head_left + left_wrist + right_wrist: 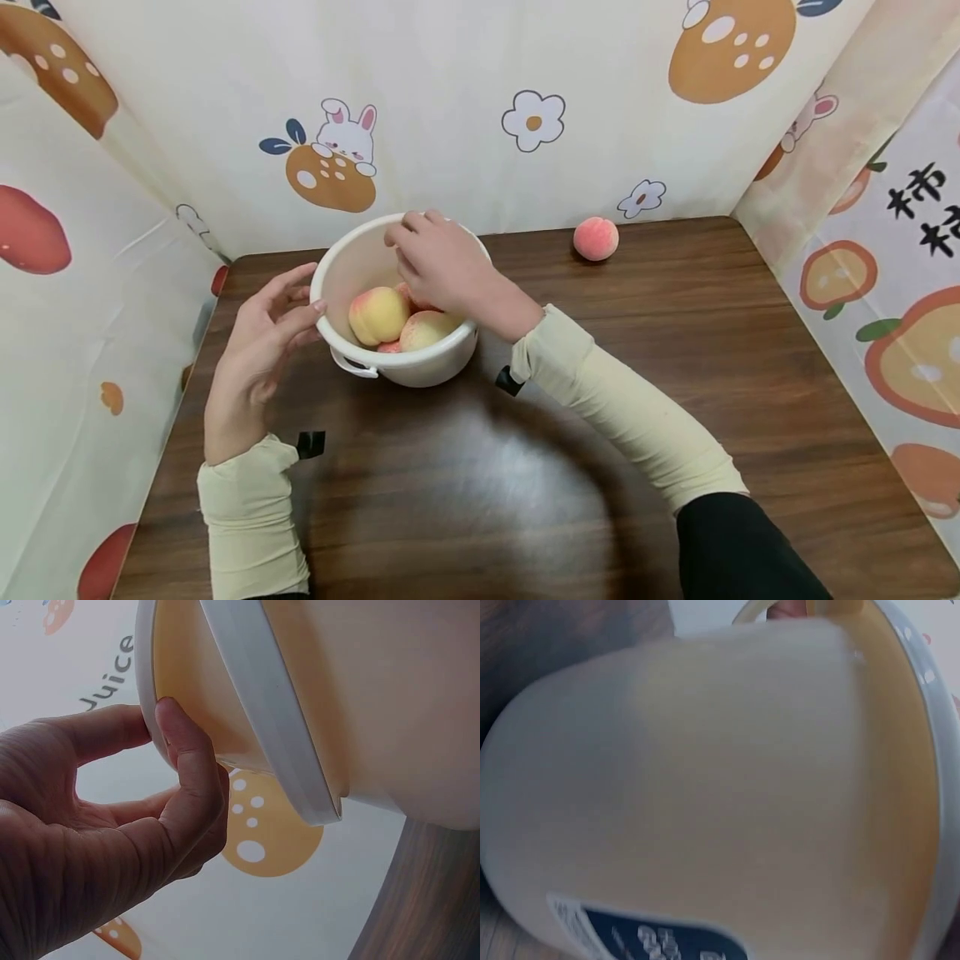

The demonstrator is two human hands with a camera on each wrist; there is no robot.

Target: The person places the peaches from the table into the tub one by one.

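Observation:
A white plastic bucket (423, 371) stands at the back left of the table with several peaches in it, one a yellow peach (378, 315). My left hand (258, 354) pinches the bucket's left rim. In the left wrist view, the thumb and fingers of this hand (142, 802) close on the rim (148, 675). Over the bucket's mouth hangs my right hand (450, 262), fingers loosely bent and no peach showing between them. Beneath it the peaches are partly covered. The right wrist view is filled by the bucket's side (742, 787), and that hand is hidden there.
A single pink peach (596, 239) lies near the table's back edge, right of the bucket. Patterned cloth (450, 100) hangs behind the brown wooden table (637, 358) and along both sides. The bucket's handle (352, 367) hangs down at its front left.

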